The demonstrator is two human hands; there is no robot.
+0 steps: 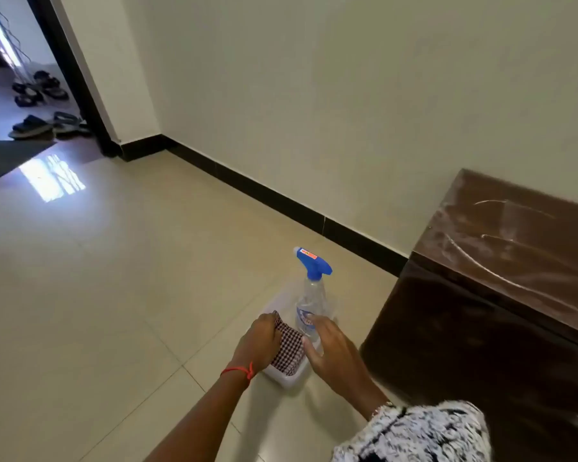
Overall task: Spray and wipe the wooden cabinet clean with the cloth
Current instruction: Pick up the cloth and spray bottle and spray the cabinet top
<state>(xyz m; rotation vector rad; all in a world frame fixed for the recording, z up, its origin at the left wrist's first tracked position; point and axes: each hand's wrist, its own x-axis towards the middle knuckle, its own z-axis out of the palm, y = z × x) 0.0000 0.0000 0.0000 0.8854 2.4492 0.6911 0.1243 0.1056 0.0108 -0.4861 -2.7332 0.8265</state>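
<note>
A dark brown wooden cabinet (501,261) stands low against the wall at the right, its top dusty with pale streaks. On the floor to its left sits a white tray (289,380). In it stand a clear spray bottle (311,305) with a blue trigger head and a red-and-white checked cloth (289,351). My left hand (259,341) grips the cloth's left side in the tray. My right hand (331,348) hovers open by the base of the bottle, fingers spread and close to its label.
Beige floor tiles (114,278) stretch to the left and front. A black skirting (281,198) runs along the cream wall. At the far left a doorway shows a dark mat (7,158) and several sandals (40,108).
</note>
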